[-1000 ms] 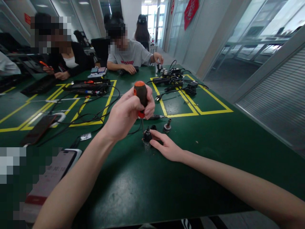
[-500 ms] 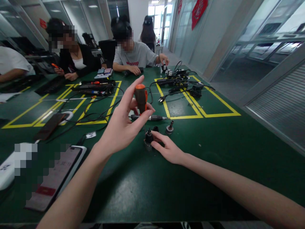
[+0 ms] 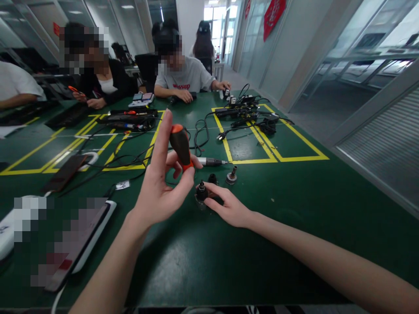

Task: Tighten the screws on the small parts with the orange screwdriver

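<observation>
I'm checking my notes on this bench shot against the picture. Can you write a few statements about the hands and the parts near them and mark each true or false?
1. The left hand holds a screwdriver with a black and orange handle. True.
2. The right hand lies flat on the green table, touching nothing. False: its fingers grip a small black part standing on the table.
3. A phone lies left of the left forearm. True.
4. The yellow lines on the table are circles. False: they form straight-edged boxes.
</observation>
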The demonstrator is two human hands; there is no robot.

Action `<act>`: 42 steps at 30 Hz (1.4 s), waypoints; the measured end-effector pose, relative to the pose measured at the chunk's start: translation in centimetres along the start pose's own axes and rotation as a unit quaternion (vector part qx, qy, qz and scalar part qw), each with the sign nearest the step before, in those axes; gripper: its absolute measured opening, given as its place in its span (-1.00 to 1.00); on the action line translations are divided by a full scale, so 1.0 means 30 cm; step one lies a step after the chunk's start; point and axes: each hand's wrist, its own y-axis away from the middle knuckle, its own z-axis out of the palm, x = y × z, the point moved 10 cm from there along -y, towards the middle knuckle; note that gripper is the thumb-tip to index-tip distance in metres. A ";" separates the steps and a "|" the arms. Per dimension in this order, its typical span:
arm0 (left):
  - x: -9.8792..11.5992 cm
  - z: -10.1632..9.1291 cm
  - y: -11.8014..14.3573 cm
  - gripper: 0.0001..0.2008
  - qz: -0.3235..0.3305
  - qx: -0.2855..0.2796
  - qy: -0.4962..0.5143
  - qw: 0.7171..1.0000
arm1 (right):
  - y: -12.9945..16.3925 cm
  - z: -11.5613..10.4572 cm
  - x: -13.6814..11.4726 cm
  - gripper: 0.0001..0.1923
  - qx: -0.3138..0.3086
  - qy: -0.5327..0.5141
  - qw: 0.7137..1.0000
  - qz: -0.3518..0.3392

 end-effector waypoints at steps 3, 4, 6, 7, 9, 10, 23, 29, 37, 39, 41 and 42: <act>-0.011 -0.004 0.013 -0.11 -0.014 0.001 0.013 1.000 | 0.000 0.001 -0.002 -0.55 -0.003 -0.001 1.000 -0.004; -0.017 -0.004 0.017 -0.10 -0.018 0.000 0.016 1.000 | -0.001 0.001 -0.004 -0.55 -0.004 -0.002 1.000 -0.005; -0.027 -0.002 0.024 -0.10 -0.019 -0.003 0.013 1.000 | -0.001 0.001 -0.005 -0.54 -0.005 -0.003 1.000 -0.004; -0.031 -0.002 0.027 -0.11 -0.017 -0.003 0.007 1.000 | -0.001 0.002 -0.006 -0.54 -0.005 -0.004 1.000 -0.003; -0.034 -0.005 0.032 -0.11 -0.008 0.005 -0.007 1.000 | -0.002 0.002 -0.005 -0.54 -0.005 -0.007 1.000 -0.001; -0.033 -0.008 0.033 -0.12 -0.002 0.013 -0.014 1.000 | -0.002 0.001 -0.004 -0.54 -0.005 -0.008 1.000 0.000; -0.094 -0.037 0.036 -0.60 -0.074 0.062 0.020 0.995 | 0.002 -0.001 0.012 -0.54 0.000 -0.006 1.000 -0.007; -0.095 -0.041 0.037 -0.66 -0.070 0.080 0.026 0.994 | 0.004 -0.003 0.009 -0.55 0.003 -0.012 1.000 -0.008; -0.095 -0.051 0.041 -0.68 -0.062 0.099 0.006 0.993 | 0.002 -0.004 0.005 -0.56 0.000 -0.008 1.000 -0.011; -0.095 -0.053 0.040 -0.69 -0.066 0.104 -0.001 0.992 | 0.001 -0.002 0.003 -0.56 -0.003 -0.007 1.000 -0.011; -0.094 -0.051 0.039 -0.71 -0.070 0.103 0.001 0.992 | 0.000 -0.001 0.002 -0.56 -0.005 -0.008 1.000 -0.011; -0.094 -0.047 0.038 -0.71 -0.073 0.100 0.003 0.992 | 0.000 -0.001 0.002 -0.56 -0.004 -0.006 1.000 -0.012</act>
